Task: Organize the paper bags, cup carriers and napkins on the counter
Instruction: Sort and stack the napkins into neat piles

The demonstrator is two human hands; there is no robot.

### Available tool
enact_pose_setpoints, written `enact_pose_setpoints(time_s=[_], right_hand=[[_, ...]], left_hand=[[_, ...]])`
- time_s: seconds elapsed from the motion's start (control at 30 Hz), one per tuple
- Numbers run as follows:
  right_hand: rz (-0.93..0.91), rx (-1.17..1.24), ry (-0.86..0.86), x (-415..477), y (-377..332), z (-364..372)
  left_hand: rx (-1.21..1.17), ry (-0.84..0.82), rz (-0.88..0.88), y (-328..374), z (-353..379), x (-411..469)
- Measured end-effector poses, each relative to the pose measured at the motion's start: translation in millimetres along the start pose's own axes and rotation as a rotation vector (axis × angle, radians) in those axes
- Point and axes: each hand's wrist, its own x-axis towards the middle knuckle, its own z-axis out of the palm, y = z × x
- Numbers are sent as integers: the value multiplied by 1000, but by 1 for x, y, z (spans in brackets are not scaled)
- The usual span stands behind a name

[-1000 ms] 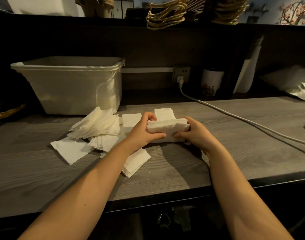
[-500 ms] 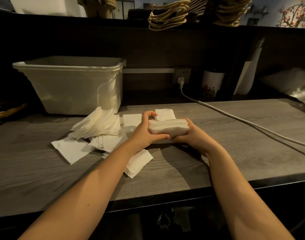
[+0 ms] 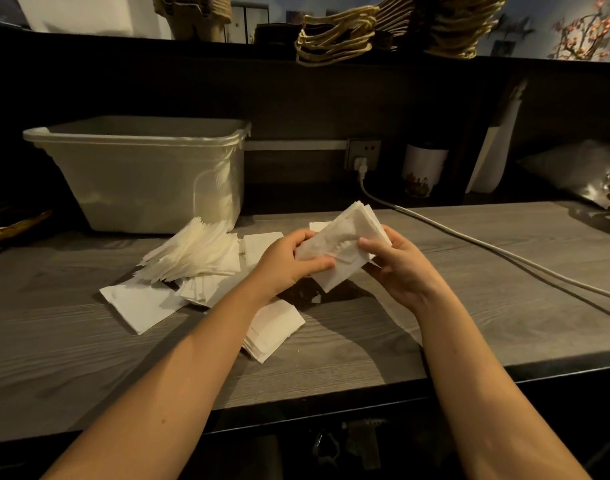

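Holding a tilted stack of white paper napkins above the grey wood-grain tabletop, left hand and right hand fingers clamping both ends. Still lying scattered: loose white napkins; tidying barely beginning.

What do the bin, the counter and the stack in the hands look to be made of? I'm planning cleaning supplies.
Bin: seemingly plastic, pale, translucent, with a moulded rim and slight sheen.
Counter: grey wood-grain surface, matte; real wood or laminate, I cannot tell.
Napkin stack, held by the left hand and right hand: thin white tissue paper, soft, layered edges.
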Motion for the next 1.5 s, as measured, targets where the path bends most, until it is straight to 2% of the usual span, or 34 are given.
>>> enact_pose_setpoints(time_s=[0.17, 0.33, 0.47, 0.6, 0.67, 0.77, 0.83, 0.9, 1.03, 1.13, 1.3, 1.5], right_hand=[[33, 148, 86, 2, 2, 8], [171, 37, 28, 0, 8, 20], [87, -32, 78, 5, 9, 26], [38, -1, 171, 28, -11, 18], [43, -64, 247, 41, -22, 6], [149, -133, 339, 58, -28, -10], [245, -240, 384, 67, -24, -16], [313, -463, 411, 75, -17, -20], [380, -874, 461, 82, -10, -19], [378, -1121, 473, 85, -6, -17], [381, -1279, 489, 85, 4, -17], [202, -1358, 524, 77, 14, -22]], left_hand=[[29, -40, -105, 3, 10, -1], [-18, 35, -121, 3, 18, 1], [24, 112, -66, 5, 21, 1], [53, 143, -5, 9, 12, 3], [175, 232, 39, 8, 0, 4], [596, 341, 68, -1, -17, 5], [782, 318, -5, -8, -23, 7], [872, 258, -99, -13, -26, 9], [985, 146, -217, -18, -26, 7], [999, 135, -220, -20, -24, 6], [1005, 92, -221, -19, -26, 5], [964, 105, -219, -22, -28, 6]])
